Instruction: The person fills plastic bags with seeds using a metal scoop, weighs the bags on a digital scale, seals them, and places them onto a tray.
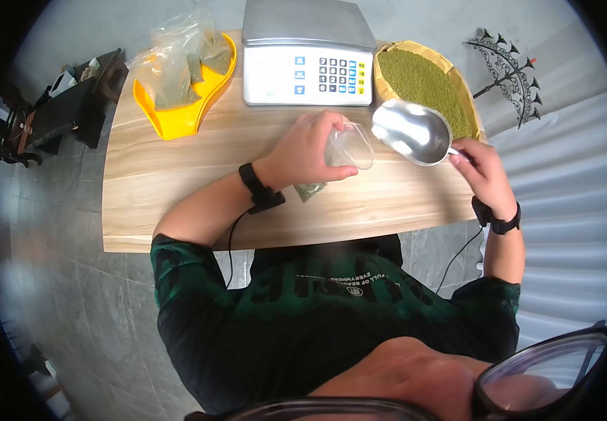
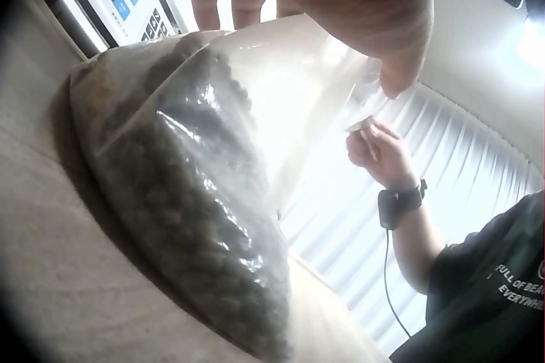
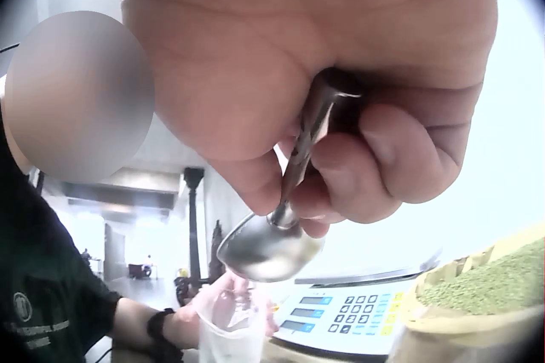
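Observation:
My left hand [image 1: 307,149] holds a clear plastic bag [image 1: 351,147], thumb and fingers on either side of its round, spread mouth. Small green beans, like mung beans [image 2: 196,201], fill the lower part of the bag, which rests on the table in the left wrist view. My right hand [image 1: 484,172] grips a metal scoop [image 1: 412,132] by its handle, fingers curled round it. The scoop's bowl shows bare shiny metal and points left toward the bag mouth, beside the open sack [image 1: 389,90] of green beans [image 1: 426,84].
A digital scale [image 1: 308,77] stands at the table's back middle. Left of it, a yellow tray [image 1: 177,132] carries several filled plastic bags [image 1: 170,81]. The wooden table [image 1: 156,210] ends just before the person's body. A black metal ornament [image 1: 510,77] stands beyond the right edge.

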Demonstrator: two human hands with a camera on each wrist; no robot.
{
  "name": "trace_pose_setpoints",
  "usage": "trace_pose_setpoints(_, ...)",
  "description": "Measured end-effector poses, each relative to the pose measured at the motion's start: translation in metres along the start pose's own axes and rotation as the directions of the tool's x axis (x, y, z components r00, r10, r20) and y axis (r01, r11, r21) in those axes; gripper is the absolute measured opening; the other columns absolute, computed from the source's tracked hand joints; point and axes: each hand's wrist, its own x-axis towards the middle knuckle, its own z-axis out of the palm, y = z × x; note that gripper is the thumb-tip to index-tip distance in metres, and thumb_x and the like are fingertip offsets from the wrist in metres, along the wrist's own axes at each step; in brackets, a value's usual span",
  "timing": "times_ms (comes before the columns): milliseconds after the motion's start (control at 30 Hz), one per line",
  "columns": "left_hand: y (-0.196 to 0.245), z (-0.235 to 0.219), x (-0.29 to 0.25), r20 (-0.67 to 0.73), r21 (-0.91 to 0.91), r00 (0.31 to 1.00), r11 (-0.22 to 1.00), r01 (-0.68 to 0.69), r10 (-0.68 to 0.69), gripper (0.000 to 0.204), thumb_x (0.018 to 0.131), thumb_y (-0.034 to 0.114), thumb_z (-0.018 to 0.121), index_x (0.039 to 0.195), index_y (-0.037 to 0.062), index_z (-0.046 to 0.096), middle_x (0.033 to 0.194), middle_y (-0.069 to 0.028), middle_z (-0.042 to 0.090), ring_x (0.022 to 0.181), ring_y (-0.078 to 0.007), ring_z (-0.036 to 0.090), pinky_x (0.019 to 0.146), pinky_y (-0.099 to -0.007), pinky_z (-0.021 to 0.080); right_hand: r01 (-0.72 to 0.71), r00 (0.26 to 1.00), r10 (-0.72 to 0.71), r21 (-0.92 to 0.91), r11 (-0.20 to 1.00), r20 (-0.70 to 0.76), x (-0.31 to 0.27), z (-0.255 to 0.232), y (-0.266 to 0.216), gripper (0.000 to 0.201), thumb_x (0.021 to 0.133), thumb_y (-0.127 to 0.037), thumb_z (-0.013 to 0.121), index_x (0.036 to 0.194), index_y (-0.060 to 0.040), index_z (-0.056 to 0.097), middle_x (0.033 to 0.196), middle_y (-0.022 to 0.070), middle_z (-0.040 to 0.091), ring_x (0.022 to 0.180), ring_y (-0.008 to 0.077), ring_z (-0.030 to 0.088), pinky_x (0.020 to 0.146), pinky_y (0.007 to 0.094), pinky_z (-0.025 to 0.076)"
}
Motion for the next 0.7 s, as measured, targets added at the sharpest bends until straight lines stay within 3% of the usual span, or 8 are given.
trace_pose_setpoints(67,0.005,-0.003,0.000,0.044,0.043,0.996,0.997,0.070,-0.072,0.062,0.068,0.037,0.083,0.110,0.0070,0.048,0.113,-0.0106,0.062,0.105,-0.0313,0.056,0.095,-0.0414,0.042,-0.006,0.987,0.023,0.102,0.995,-0.162,-0.005,0.008,0.045,0.018,0.094,-0.014,0.062,0.101,0.0021,0.063,0.081,0.0117,0.062,0.069,0.0203,0.055,0.064,0.0310,0.044)
trace_pose_setpoints(133,0.006,-0.005,0.001,0.055,0.053,0.996,0.997,0.062,-0.064,0.061,0.069,0.036,0.083,0.112,0.0075,0.050,0.113,-0.0104,0.061,0.104,-0.0314,0.056,0.095,-0.0415,0.042,-0.066,0.964,0.035,-0.113,0.991,-0.262,0.002,0.004,0.069,0.020,0.094,-0.014,0.062,0.100,0.0050,0.061,0.083,0.0118,0.059,0.070,0.0200,0.052,0.066,0.0302,0.042)
trace_pose_setpoints(200,0.005,-0.005,0.002,0.064,0.077,0.996,0.995,0.056,-0.061,0.060,0.070,0.035,0.082,0.113,0.0081,0.051,0.113,-0.0102,0.061,0.104,-0.0314,0.056,0.095,-0.0415,0.042,-0.121,0.948,0.073,-0.138,0.983,-0.311,0.006,0.010,0.100,0.021,0.094,-0.016,0.062,0.097,0.0048,0.062,0.080,0.0133,0.061,0.070,0.0214,0.054,0.066,0.0319,0.044)
trace_pose_setpoints(267,0.002,-0.005,0.001,0.073,0.025,0.993,0.996,0.090,-0.091,0.052,0.073,0.031,0.078,0.114,0.0089,0.055,0.113,-0.0099,0.062,0.105,-0.0317,0.056,0.096,-0.0415,0.042,-0.267,0.925,0.222,-0.110,0.958,-0.307,0.014,0.015,0.110,0.025,0.092,-0.020,0.064,0.092,0.0053,0.064,0.083,0.0206,0.066,0.075,0.0318,0.064,0.069,0.0378,0.049)
trace_pose_setpoints(400,0.000,-0.007,0.007,0.084,0.089,0.996,0.995,0.032,-0.040,0.039,0.078,0.024,0.069,0.112,0.0065,0.059,0.110,-0.0123,0.063,0.106,-0.0326,0.056,0.096,-0.0418,0.042,-0.329,0.900,0.300,-0.040,0.943,-0.315,0.032,0.029,0.121,0.024,0.088,-0.019,0.064,0.096,0.0036,0.062,0.085,0.0233,0.067,0.082,0.0370,0.066,0.072,0.0421,0.050)
trace_pose_setpoints(567,0.017,-0.016,0.026,0.177,0.097,0.984,0.995,0.020,-0.037,0.019,0.090,0.018,0.057,0.099,0.0031,0.065,0.101,-0.0115,0.065,0.098,-0.0322,0.059,0.088,-0.0401,0.045,-0.286,0.917,0.253,-0.067,0.956,-0.307,0.046,0.043,0.123,0.022,0.083,-0.014,0.061,0.100,0.0000,0.060,0.094,0.0239,0.066,0.091,0.0397,0.063,0.078,0.0455,0.049)
trace_pose_setpoints(633,0.023,-0.022,0.035,0.234,0.105,0.970,0.994,0.041,-0.065,0.020,0.092,0.018,0.056,0.096,0.0018,0.066,0.097,-0.0122,0.065,0.094,-0.0319,0.060,0.085,-0.0389,0.047,-0.281,0.896,0.097,-0.387,0.878,-0.433,0.039,0.046,0.111,0.021,0.082,-0.012,0.061,0.101,-0.0022,0.059,0.098,0.0221,0.064,0.095,0.0398,0.061,0.082,0.0458,0.049)
trace_pose_setpoints(700,0.030,-0.026,0.044,0.287,0.101,0.954,0.993,0.055,-0.082,0.022,0.094,0.019,0.056,0.093,0.0004,0.067,0.094,-0.0130,0.066,0.090,-0.0316,0.061,0.081,-0.0377,0.048,-0.148,0.871,-0.024,-0.309,0.940,-0.490,0.036,0.049,0.073,0.021,0.083,-0.012,0.062,0.102,-0.0026,0.060,0.100,0.0213,0.063,0.096,0.0397,0.060,0.082,0.0455,0.048)
